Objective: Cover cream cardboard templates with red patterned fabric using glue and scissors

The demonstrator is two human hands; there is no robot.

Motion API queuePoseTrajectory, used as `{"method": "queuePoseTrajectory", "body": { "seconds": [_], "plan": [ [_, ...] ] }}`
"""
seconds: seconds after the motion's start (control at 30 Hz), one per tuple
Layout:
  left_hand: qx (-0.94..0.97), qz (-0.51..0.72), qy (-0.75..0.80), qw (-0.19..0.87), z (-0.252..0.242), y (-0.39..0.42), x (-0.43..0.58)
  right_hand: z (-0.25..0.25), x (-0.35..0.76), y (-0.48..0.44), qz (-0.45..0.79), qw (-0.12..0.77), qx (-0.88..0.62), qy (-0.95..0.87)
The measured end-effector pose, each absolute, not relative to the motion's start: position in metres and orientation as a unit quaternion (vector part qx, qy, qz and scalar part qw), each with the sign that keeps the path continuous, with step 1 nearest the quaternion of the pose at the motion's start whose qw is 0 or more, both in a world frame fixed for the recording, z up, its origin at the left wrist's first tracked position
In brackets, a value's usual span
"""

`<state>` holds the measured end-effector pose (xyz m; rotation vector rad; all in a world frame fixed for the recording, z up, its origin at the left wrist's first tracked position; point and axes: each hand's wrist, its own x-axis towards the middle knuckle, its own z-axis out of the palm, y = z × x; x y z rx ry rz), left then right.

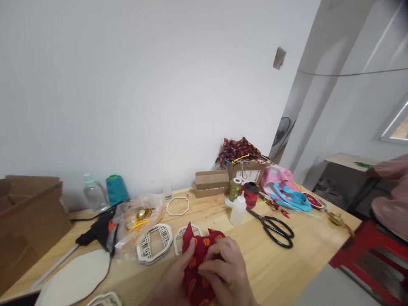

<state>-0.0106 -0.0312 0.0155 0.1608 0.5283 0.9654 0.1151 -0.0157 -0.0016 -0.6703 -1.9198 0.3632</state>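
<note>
A piece of dark red patterned fabric (197, 259) is held up above the near part of the wooden table, two pointed corners sticking up at its top. My left hand (174, 276) grips it from the left, thumb across the front. On the right, my right hand (226, 267) has its fingers bent and pressed together against the cloth. Whatever lies behind or inside the fabric is hidden. Just beyond it are white openwork frames (155, 244), partly covered by the cloth. A white squeeze bottle (238, 211) and black-handled scissors (276, 229) lie farther right.
A glue gun (97, 231), a plastic bag with a gold bell (140, 214) and a teal thread cone (116, 190) are at left, beside a cardboard box (32, 229). Thread spools (236, 189), cartons (211, 183) and fabric stand at back. A person (390, 191) sits at far right.
</note>
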Motion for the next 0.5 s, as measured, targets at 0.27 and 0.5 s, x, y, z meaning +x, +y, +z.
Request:
{"method": "queuePoseTrajectory", "body": {
  "seconds": [0.27, 0.5],
  "plan": [
    [0.084, 0.477, 0.242, 0.841, 0.013, -0.027, -0.023, 0.006, 0.145, -0.017, 0.371, 0.63, -0.387, -0.562],
    [0.089, 0.507, 0.259, 0.817, 0.018, -0.031, -0.025, -0.002, 0.183, -0.001, 0.341, 0.605, -0.539, -0.477]
  ]
}}
